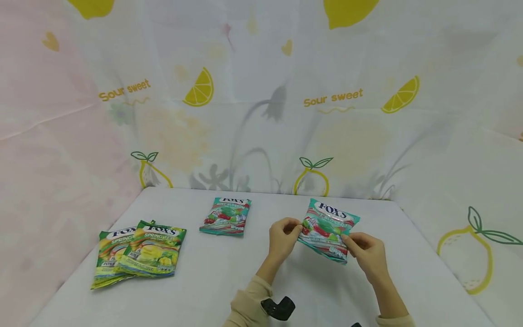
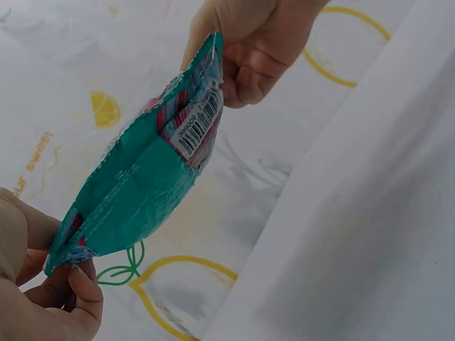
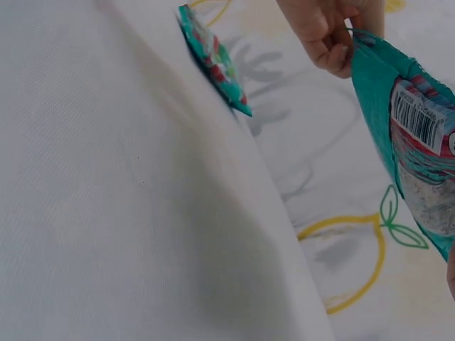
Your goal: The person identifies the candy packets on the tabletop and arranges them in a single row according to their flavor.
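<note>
A teal and red candy bag [image 1: 328, 230] is held up off the table between both hands, tilted, its printed front toward the head view. The left hand [image 1: 283, 238] pinches its left edge and the right hand [image 1: 369, 254] pinches its lower right edge. In the left wrist view the bag's teal back [image 2: 142, 185] and barcode show, with the left hand [image 2: 46, 284] at the lower corner and the right hand [image 2: 259, 42] at the other end. The right wrist view shows the bag [image 3: 412, 128] with the left hand [image 3: 323, 32] at its top corner.
A second teal candy bag [image 1: 226, 216] lies on the white table [image 1: 204, 290] toward the back, left of the hands. Two yellow-green bags lie at the left, the right one [image 1: 153, 250] overlapping the other [image 1: 107, 261]. A patterned cloth [image 1: 253, 136] hangs behind the table.
</note>
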`<action>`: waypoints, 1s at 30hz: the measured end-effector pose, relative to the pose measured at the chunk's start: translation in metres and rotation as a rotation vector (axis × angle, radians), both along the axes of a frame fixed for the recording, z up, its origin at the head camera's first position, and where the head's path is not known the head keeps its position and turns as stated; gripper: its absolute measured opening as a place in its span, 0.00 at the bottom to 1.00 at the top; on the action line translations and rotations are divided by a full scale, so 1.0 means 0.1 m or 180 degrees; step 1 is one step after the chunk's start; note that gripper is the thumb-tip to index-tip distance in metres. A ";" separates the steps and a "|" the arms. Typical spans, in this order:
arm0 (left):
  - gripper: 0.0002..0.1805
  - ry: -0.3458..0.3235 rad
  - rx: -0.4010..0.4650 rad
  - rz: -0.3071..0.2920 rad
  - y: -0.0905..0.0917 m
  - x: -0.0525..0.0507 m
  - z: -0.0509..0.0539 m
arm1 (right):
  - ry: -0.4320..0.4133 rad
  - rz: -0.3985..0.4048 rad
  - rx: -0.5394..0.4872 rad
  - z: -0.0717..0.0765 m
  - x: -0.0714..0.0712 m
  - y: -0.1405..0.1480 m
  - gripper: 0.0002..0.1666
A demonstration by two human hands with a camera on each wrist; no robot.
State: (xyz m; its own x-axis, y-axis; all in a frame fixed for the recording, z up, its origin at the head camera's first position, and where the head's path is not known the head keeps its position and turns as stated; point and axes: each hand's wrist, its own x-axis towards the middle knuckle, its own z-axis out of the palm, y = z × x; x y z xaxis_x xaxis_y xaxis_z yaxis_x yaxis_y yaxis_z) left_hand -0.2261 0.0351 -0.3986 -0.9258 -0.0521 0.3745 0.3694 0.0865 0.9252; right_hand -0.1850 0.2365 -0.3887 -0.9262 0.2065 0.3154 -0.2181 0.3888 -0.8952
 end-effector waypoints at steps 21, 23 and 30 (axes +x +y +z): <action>0.03 0.0127 -0.0027 0.0428 -0.31 -0.09 0.06 | 0.0243 0.0307 -0.0240 0.06 -0.28 -0.32 0.11; 0.03 0.0129 -0.0012 0.0446 -0.33 -0.10 0.06 | 0.0238 0.0309 -0.0273 0.05 -0.31 -0.35 0.11; 0.03 0.0043 0.0050 0.0517 -0.42 -0.15 0.05 | 0.0155 0.0315 -0.0276 0.02 -0.40 -0.44 0.10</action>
